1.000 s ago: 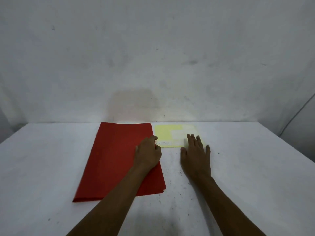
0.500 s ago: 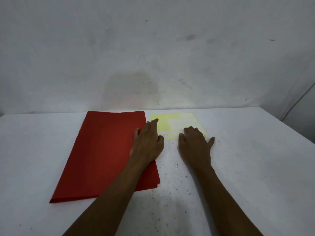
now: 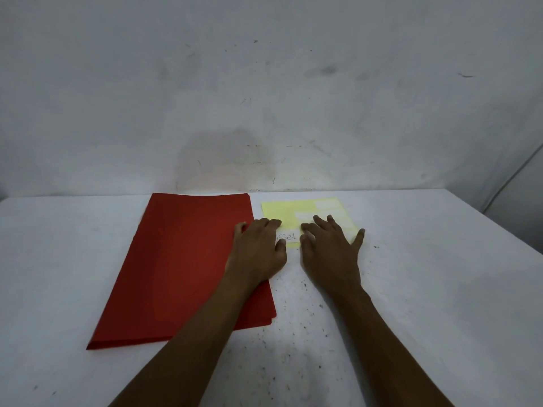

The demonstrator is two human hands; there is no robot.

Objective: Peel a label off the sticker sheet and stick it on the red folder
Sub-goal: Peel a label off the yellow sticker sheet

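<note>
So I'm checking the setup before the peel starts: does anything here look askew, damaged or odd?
Nothing serious. The red folder lies skewed to the table edge, and dark specks dot the table. The sticker sheet lies flat, some label spots already bare.

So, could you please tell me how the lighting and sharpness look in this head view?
Head view: dim, uneven light; a soft shadow on the wall behind the red folder; sticker sheet looks washed out; handwriting on the label only partly legible; wide-angle bending at edges.
</note>
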